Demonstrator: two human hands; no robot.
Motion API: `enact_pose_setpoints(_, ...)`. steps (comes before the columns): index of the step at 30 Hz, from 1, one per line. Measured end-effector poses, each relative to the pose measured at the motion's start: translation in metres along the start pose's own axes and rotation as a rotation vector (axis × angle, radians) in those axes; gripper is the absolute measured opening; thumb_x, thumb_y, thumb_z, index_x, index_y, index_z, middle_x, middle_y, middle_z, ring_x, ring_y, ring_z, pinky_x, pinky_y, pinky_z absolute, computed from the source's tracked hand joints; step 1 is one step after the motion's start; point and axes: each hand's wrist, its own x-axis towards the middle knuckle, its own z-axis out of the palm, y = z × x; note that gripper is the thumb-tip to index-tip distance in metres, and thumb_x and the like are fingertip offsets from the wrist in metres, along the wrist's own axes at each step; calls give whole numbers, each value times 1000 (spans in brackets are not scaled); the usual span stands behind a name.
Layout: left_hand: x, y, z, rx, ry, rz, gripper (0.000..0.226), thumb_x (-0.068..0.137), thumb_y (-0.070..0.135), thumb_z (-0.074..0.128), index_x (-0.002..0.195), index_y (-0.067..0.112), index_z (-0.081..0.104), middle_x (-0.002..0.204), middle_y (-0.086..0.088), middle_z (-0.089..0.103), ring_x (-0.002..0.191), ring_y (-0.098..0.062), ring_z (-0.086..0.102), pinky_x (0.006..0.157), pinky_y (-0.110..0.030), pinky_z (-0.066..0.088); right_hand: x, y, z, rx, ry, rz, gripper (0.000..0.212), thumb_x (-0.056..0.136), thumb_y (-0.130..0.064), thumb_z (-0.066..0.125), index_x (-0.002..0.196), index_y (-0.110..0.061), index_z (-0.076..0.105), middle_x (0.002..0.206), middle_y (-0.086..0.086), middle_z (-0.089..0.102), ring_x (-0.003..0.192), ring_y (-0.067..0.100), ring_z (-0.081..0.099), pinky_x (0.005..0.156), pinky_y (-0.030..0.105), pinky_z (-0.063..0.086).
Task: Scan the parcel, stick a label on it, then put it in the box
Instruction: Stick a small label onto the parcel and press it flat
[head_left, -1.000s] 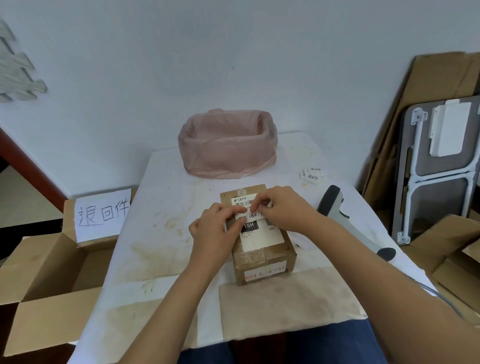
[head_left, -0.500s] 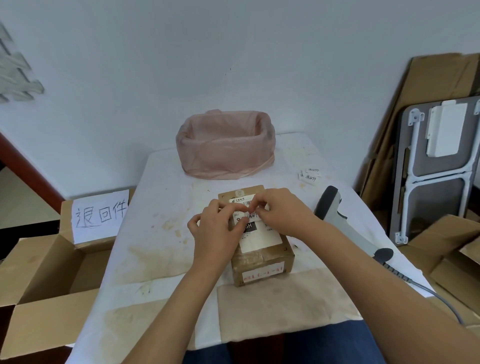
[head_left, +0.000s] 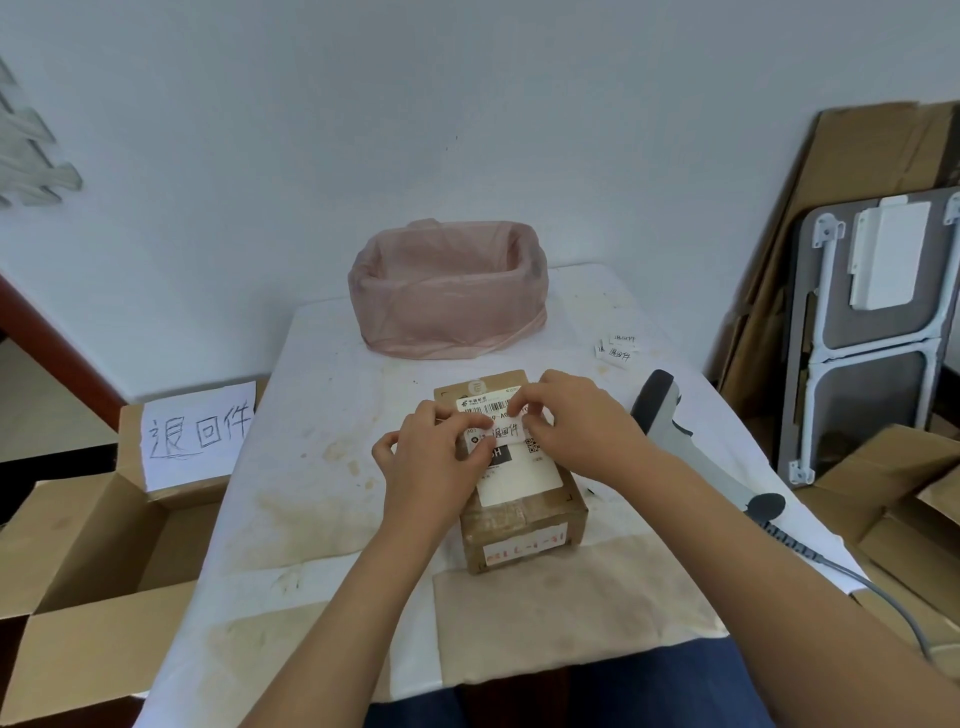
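The label (head_left: 505, 430) was pinched flat onto the parcel (head_left: 519, 467) by both hands' closed fingertips (head_left: 519, 410); labelling was judged underway, with transfer to the box (head_left: 98, 545) required next.

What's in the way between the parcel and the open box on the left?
Nothing visible. The parcel sits mid-table under both hands; the table between it and the box, which sits lower beside the table's left edge, holds nothing, and the box's flaps are open.

Brown parcel (head_left: 524, 525) bears a white label (head_left: 506, 430) with black handwriting; at twelve o'clock, a pink bag (head_left: 447, 306).
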Motion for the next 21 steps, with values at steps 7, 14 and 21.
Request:
enact_pose_setpoints(7, -1, 0, 1, -19, -6, -9, 22, 89, 44, 62, 110, 45, 68, 110, 17, 45, 117, -6, 46, 105, -38, 19, -3, -4, 4, 41, -33, -41, 36, 98, -17, 44, 115, -36, 69, 104, -5, 50, 93, 15, 52, 74, 27, 43)
enact_pose_setpoints(14, -1, -2, 2, -21, -7, -9, 22, 89, 45, 62, 110, 45, 68, 111, 17, 44, 118, -6, 45, 105, -38, 19, 2, -7, 6, 19, -42, -29, 35, 98, -16, 44, 112, -33, 71, 101, -11, 42, 94, 12, 49, 76, 26, 41)
enact_pose_setpoints(21, -1, -2, 3, -44, -4, -9, 21, 88, 44, 63, 109, 45, 69, 110, 18, 44, 119, -4, 44, 104, -36, 18, -2, -5, 3, -10, -36, 10, 37, 96, -16, 45, 112, -35, 72, 105, -7, 51, 99, 18, 55, 76, 29, 42)
